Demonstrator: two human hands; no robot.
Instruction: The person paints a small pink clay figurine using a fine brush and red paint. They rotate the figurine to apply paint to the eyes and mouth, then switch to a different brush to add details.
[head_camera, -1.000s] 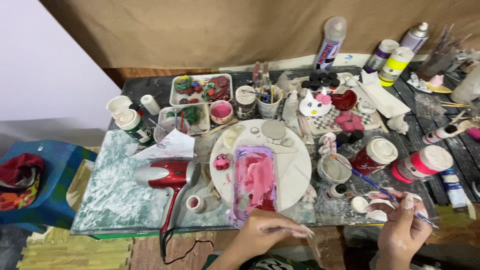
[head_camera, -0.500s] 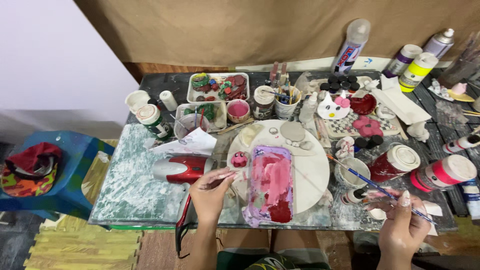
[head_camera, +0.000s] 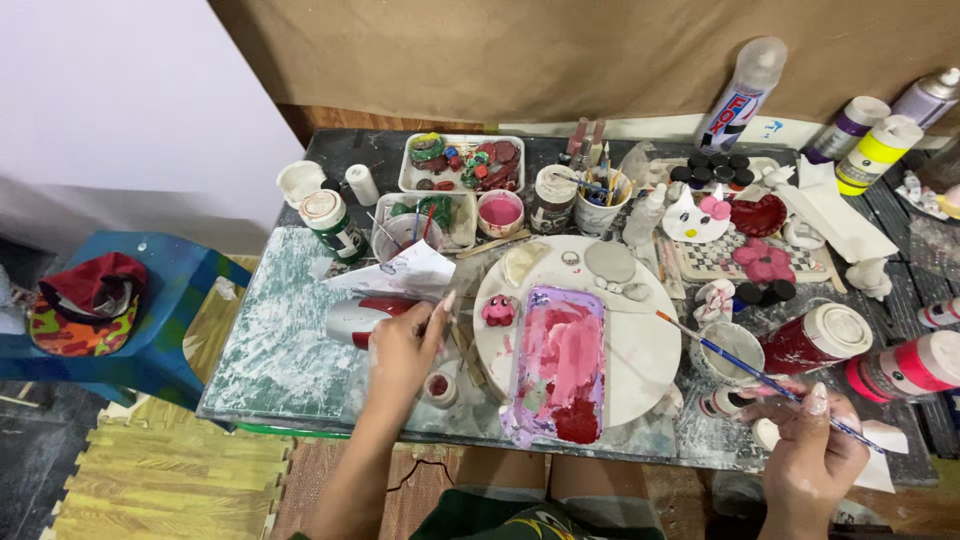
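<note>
The left hand (head_camera: 400, 345) lies loosely open on the red and white hair dryer (head_camera: 362, 320), not yet gripping it. The right hand (head_camera: 812, 455) pinches a thin blue paintbrush (head_camera: 745, 372). This looks like the drying step, beside the pink-smeared rectangular palette (head_camera: 558, 365); next, the fingers need to close on the dryer.

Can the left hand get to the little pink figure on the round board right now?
Probably yes. The left hand lies just beside the pink figure on the round board, with nothing between them.
</note>
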